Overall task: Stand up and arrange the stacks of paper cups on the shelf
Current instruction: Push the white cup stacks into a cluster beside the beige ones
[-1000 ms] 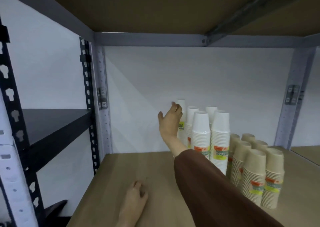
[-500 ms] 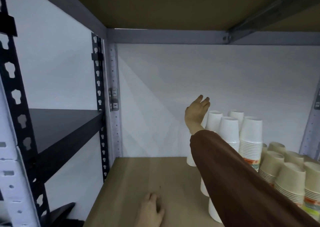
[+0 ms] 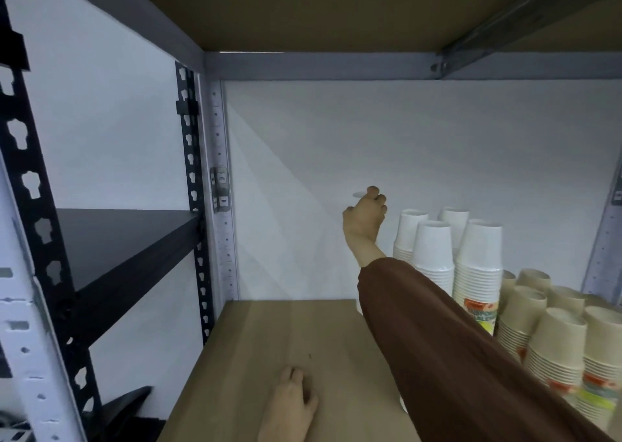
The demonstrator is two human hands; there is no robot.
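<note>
Upright white paper cup stacks (image 3: pixel 432 253) stand at the back right of the wooden shelf (image 3: pixel 286 334). Brown paper cup stacks (image 3: pixel 555 344) stand in front of them at the far right. My right hand (image 3: pixel 365 221) reaches to the back wall, fingers curled over the top of another white cup stack (image 3: pixel 358 194). Only that stack's top rim and a bit of its base show; my hand and brown sleeve hide the rest. My left hand (image 3: pixel 291 404) lies flat on the shelf near the front edge, holding nothing.
A grey metal upright (image 3: pixel 222 189) marks the shelf's back left corner. A black shelf unit (image 3: pixel 117 239) stands to the left. The board of the shelf above (image 3: pixel 303 7) hangs close overhead. Bare wood lies between my left hand and the back wall.
My right hand has gone from open, fingers stretched above the cups, to curled over the top of the leftmost white stack. The view has shifted, so the cups sit further right.
</note>
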